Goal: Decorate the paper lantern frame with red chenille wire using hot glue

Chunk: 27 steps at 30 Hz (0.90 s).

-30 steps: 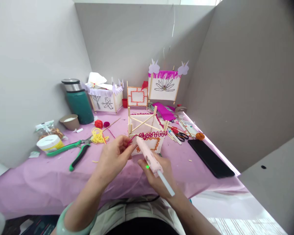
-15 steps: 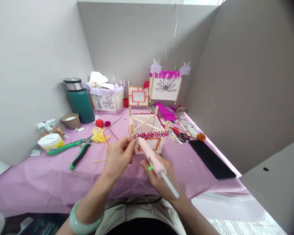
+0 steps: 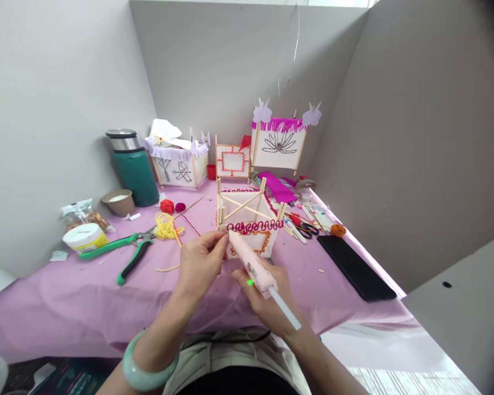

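The left hand (image 3: 201, 262), nearly closed, pinches magenta yarn (image 3: 257, 226) between thumb and fingertips. The right hand (image 3: 267, 299) curls around a pink glue gun (image 3: 249, 259), its nozzle just beside the left fingertips. Directly beyond both hands stands a stick-framed box (image 3: 258, 242), the yarn looping along its near top edge.

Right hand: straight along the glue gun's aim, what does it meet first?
Probably the stick-framed box, at its near left corner; depth is unclear, so the left hand may come first.
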Each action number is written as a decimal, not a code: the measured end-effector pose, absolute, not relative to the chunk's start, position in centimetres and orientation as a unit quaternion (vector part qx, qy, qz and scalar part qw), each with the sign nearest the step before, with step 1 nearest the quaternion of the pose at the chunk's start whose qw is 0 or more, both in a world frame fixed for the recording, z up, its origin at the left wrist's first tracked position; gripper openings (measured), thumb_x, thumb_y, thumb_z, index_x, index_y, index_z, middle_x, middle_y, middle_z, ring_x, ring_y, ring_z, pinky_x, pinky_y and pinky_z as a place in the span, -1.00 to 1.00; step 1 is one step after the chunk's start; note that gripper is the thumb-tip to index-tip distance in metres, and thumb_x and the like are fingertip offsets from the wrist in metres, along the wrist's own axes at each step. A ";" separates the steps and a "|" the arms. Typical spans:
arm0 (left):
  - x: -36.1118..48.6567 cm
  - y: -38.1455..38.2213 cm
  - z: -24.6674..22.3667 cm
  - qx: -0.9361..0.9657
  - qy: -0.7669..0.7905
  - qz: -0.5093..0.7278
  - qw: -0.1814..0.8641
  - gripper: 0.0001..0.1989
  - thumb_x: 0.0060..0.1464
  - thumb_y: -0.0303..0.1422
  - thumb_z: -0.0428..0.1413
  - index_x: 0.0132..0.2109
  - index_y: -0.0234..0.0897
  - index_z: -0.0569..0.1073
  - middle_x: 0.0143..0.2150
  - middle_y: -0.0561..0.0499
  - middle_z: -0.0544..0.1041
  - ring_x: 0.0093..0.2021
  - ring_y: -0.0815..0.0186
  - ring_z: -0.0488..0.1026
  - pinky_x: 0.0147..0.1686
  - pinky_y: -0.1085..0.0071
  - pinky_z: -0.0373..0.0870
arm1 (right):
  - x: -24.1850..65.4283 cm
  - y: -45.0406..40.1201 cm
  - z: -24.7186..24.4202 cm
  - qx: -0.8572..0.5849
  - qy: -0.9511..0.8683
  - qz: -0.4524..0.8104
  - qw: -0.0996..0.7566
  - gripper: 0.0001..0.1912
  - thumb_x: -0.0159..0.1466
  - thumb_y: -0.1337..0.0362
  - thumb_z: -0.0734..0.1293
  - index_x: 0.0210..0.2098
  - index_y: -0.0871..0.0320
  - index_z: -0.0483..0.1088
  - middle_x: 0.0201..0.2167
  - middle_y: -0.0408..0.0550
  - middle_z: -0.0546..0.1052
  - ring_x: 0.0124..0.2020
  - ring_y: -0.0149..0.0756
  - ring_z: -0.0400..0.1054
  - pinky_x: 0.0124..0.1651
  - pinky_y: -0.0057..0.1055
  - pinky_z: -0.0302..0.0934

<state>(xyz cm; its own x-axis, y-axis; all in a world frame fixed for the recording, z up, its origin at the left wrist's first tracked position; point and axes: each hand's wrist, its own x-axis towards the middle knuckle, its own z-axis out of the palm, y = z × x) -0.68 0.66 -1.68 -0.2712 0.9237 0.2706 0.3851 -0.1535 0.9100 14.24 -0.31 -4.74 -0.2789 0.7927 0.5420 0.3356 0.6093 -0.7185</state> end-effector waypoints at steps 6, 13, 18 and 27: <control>-0.8 0.6 -1.8 0.553 0.613 0.516 0.229 -0.76 0.09 -0.27 0.07 -0.26 -0.29 0.59 -0.63 0.16 0.38 -0.70 0.52 0.22 -0.68 0.60 0.15 | 14.0 -0.2 -4.7 -0.360 -0.766 0.252 0.470 -0.90 0.26 0.24 0.32 -0.29 0.15 0.41 -0.48 -0.13 0.50 -0.50 -0.34 0.39 -0.42 -0.48 0.20; -0.7 0.6 -1.6 0.553 0.616 0.510 0.234 -0.75 0.09 -0.26 0.06 -0.32 -0.30 0.58 -0.63 0.15 0.39 -0.69 0.51 0.23 -0.67 0.57 0.16 | 13.9 0.1 -4.8 -0.385 -0.760 0.233 0.469 -0.81 0.28 0.18 0.31 -0.41 0.14 0.36 -0.54 -0.14 0.47 -0.55 -0.35 0.36 -0.47 -0.48 0.17; -0.6 0.5 -1.5 0.549 0.615 0.515 0.235 -0.75 0.09 -0.25 0.07 -0.32 -0.29 0.58 -0.63 0.16 0.39 -0.70 0.51 0.22 -0.69 0.58 0.14 | 13.9 0.1 -4.9 -0.384 -0.761 0.233 0.468 -0.80 0.29 0.17 0.28 -0.42 0.13 0.34 -0.54 -0.14 0.46 -0.56 -0.36 0.33 -0.48 -0.48 0.14; -0.6 0.8 -1.7 0.551 0.612 0.518 0.233 -0.74 0.10 -0.22 0.07 -0.31 -0.28 0.57 -0.61 0.15 0.41 -0.70 0.51 0.23 -0.70 0.58 0.14 | 13.9 0.1 -5.1 -0.374 -0.759 0.235 0.478 -0.84 0.28 0.21 0.30 -0.39 0.15 0.37 -0.51 -0.13 0.47 -0.52 -0.35 0.37 -0.44 -0.47 0.18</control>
